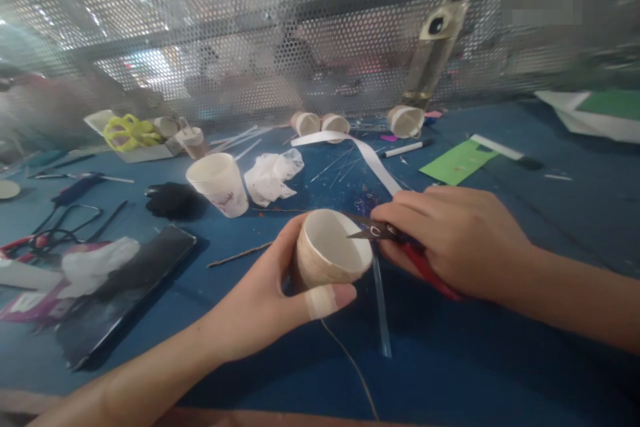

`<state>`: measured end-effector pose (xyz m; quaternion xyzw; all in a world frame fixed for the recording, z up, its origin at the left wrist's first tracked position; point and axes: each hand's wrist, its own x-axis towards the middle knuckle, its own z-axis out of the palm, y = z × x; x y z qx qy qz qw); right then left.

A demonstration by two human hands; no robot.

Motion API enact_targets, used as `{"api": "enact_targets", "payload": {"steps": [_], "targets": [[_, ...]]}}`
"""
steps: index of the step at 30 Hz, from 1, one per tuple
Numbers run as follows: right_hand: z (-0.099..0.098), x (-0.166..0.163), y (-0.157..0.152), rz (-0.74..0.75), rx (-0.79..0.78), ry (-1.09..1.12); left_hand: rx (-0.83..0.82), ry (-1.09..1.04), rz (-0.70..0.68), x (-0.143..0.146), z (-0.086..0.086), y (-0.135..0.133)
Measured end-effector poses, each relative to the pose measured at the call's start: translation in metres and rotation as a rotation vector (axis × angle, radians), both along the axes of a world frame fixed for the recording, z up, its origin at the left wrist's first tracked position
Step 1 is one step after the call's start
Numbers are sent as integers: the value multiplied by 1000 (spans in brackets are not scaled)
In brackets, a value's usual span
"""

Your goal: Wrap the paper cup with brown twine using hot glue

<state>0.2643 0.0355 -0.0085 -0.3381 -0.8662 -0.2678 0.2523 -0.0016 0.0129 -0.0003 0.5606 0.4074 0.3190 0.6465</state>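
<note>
My left hand (280,310) is wrapped round a paper cup (315,263) covered in twine, its white mouth tilted up toward me. A pale bandage (321,301) circles the left thumb. A loose strand of twine (350,360) hangs below the cup to the table's front. In my right hand (450,233) is a pair of red-handled scissors (425,270). Their dark blades, slightly parted, reach the cup's right rim; whether they touch it I cannot tell. Under the right hand lies a clear glue stick (383,310), partly hidden.
Stacked white cups (220,187), crumpled tissue (274,177) and a phone (135,293) lie leftward. Twine-wrapped cups (334,125), a white ribbon (370,157) and a water bottle (433,50) stand toward the mesh panel (200,47). Green paper (455,161) and markers (407,148) lie at right.
</note>
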Motion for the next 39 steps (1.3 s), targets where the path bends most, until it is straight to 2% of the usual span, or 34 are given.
{"api": "enact_targets", "payload": {"steps": [6, 13, 24, 33, 39], "targets": [[-1, -2, -6, 15, -45, -28, 74, 90, 56, 0, -6, 7], [-5, -5, -14, 15, -74, -83, -12, -1, -61, 1, -4, 2], [-3, -3, -14, 42, -102, -109, 24, 26, -18, 5, -4, 6], [1, -7, -22, 19, -79, -94, 89, 74, 48, 7, -8, 4], [-2, -3, -18, -26, -66, -91, 167, 127, 183, 8, -6, 4]]}}
